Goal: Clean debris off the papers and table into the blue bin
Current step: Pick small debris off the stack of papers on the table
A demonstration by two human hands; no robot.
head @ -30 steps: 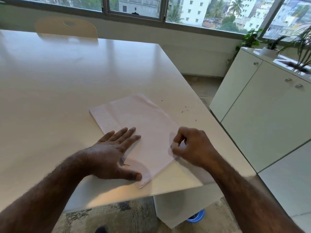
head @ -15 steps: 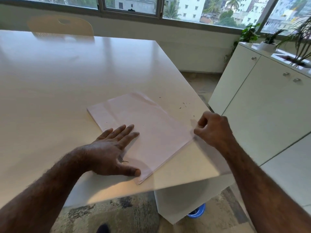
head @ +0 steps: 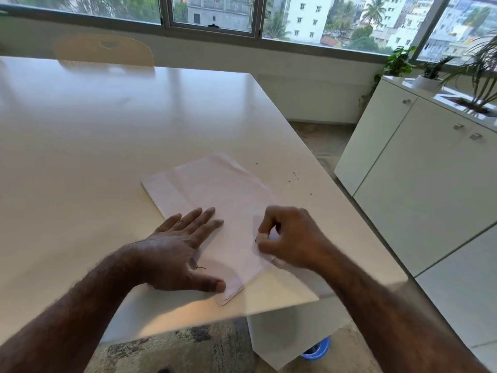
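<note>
A stack of pale papers [head: 215, 195] lies near the white table's [head: 94, 146] front right corner. My left hand [head: 183, 251] lies flat on the stack's near left part, fingers straight. My right hand [head: 290, 235] hovers over the stack's right edge with fingers curled, thumb and forefinger close together over a tiny dark speck; whether it pinches the speck is unclear. Small dark debris [head: 294, 176] is scattered on the table right of the papers. One more bit of debris [head: 200, 267] lies by my left thumb. The blue bin [head: 318, 349] peeks out on the floor under the table corner.
White cabinets [head: 419, 184] with potted plants [head: 481, 76] stand to the right, across a narrow floor gap. A pale chair back [head: 105, 51] stands at the table's far side. The table leg [head: 279, 343] partly hides the bin.
My right hand swung out past the papers' right edge, then came back over the stack's right side with fingers curled. My left hand stayed flat on the papers.
</note>
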